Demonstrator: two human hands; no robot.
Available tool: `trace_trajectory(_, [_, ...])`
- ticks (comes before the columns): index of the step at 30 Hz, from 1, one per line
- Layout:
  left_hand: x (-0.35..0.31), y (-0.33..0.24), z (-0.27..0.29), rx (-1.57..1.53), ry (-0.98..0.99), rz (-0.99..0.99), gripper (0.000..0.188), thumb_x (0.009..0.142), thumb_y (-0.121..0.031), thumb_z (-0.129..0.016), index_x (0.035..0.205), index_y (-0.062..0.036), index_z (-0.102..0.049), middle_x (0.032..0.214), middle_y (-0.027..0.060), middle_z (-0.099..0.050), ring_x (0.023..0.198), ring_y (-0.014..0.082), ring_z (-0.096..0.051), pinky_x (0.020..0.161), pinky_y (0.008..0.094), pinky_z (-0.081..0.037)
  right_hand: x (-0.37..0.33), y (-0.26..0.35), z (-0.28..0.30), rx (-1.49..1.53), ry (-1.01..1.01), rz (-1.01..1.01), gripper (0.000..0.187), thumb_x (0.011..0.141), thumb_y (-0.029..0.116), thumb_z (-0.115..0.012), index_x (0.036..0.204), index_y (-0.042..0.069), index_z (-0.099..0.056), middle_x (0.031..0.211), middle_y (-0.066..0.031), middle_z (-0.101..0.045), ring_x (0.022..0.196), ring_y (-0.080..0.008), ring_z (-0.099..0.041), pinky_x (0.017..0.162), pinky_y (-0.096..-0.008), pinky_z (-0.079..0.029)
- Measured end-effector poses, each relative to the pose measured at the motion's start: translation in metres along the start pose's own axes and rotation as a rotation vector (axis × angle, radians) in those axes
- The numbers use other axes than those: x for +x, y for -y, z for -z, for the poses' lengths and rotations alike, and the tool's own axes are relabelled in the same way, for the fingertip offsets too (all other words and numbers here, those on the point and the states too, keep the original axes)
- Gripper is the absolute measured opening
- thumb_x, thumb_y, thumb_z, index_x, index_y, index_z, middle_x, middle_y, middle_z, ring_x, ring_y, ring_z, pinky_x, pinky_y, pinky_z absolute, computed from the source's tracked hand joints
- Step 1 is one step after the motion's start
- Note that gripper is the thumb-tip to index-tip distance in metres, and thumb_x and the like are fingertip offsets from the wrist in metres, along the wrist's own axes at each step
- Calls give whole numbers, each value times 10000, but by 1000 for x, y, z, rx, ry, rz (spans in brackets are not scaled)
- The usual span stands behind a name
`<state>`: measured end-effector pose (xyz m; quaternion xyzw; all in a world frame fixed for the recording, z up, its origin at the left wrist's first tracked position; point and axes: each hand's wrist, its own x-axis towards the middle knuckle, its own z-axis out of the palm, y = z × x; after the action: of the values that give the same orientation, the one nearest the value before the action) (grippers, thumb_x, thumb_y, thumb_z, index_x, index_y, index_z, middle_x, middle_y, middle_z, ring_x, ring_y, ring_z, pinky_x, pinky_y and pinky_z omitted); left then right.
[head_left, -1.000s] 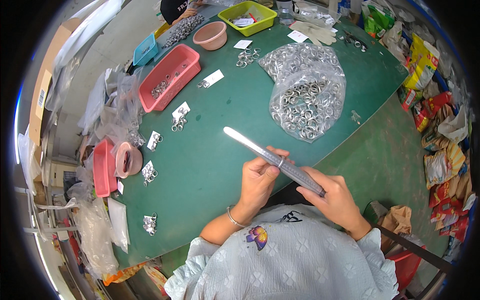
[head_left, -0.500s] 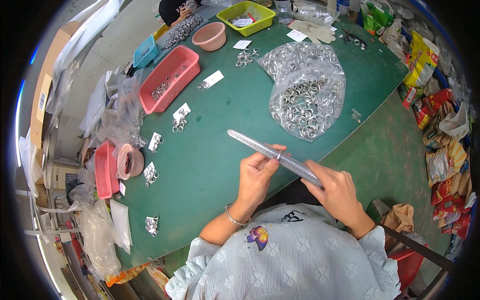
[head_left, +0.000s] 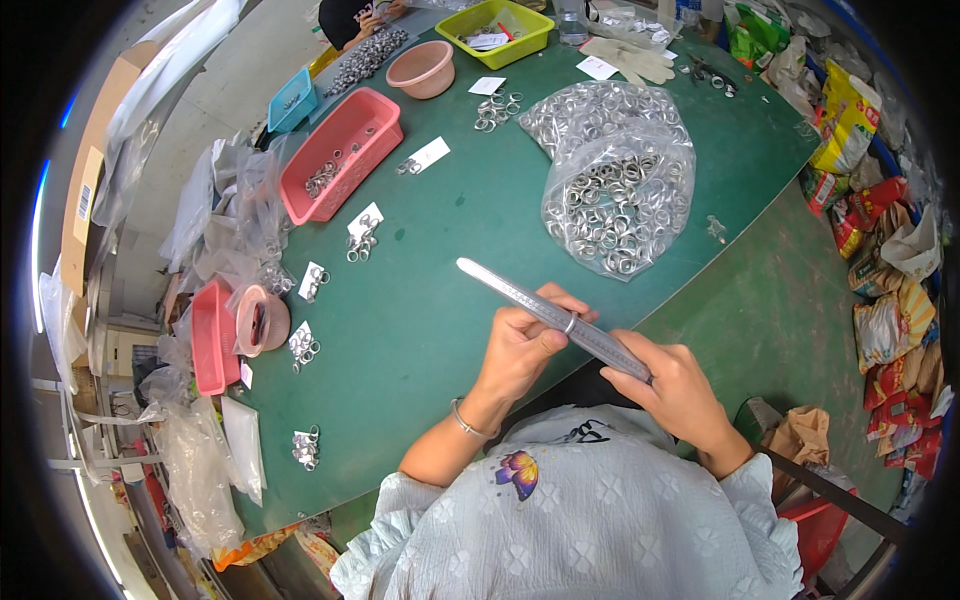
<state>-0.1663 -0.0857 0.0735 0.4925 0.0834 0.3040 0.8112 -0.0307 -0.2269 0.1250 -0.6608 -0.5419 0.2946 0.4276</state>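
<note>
A grey metal ring mandrel slants across in front of me, its narrow tip pointing to the far left. Its thick end is wrapped by the fingers of my right hand. Around the shaft sits a silver ring, pinched between the thumb and fingers of my left hand. Beyond them on the green table lies a clear plastic bag full of silver rings. Small groups of rings with white paper tags form a row along the left.
Pink baskets, a round pink bowl, a yellow-green basket and a blue tray stand at the far and left sides. A glove lies at the back. Another person's hand shows at the top.
My left hand and the ring have slid a little along the mandrel toward its thick end. My right hand keeps its grip, with the mandrel shifted slightly.
</note>
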Motion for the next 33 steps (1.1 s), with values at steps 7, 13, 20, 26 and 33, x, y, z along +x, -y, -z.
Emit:
trace_trajectory(7, [1,1,-1,11,-8,3,379,791,-247,-705,1000,56,-612,925,92,-549,888,215,-586,945,459,-457,-1,-3,-5,31,-51,21,282,813,179,-648,1031,25,-557,686,-170,-591,603,-366,-580,533,-405,-445])
trace_trajectory(13, [1,-3,-1,32,-33,34,372,791,-213,-704,1012,70,-606,937,92,-545,891,217,-585,951,467,-453,-1,-4,-10,-146,-112,40,298,807,180,-653,1051,41,-553,695,-163,-608,614,-353,-596,528,-404,-456])
trace_trajectory(20, [-1,-6,2,30,-61,40,361,786,-195,-707,1012,67,-607,964,88,-542,927,216,-575,974,466,-436,4,-8,-14,-195,-146,124,312,805,186,-657,1062,44,-552,702,-163,-617,593,-343,-600,527,-403,-461])
trace_trajectory(26, [0,-9,5,80,-65,53,331,791,-171,-700,1005,64,-609,973,94,-549,932,214,-579,974,454,-439,6,-6,-12,-144,-107,70,295,803,174,-657,1048,36,-564,683,-167,-609,597,-350,-597,524,-402,-456])
trace_trajectory(33, [3,-6,8,37,21,85,322,794,-157,-696,999,74,-604,992,100,-559,936,222,-584,967,436,-446,3,-4,-10,-99,-74,4,289,805,170,-655,1042,33,-560,662,-171,-592,595,-361,-589,514,-405,-445])
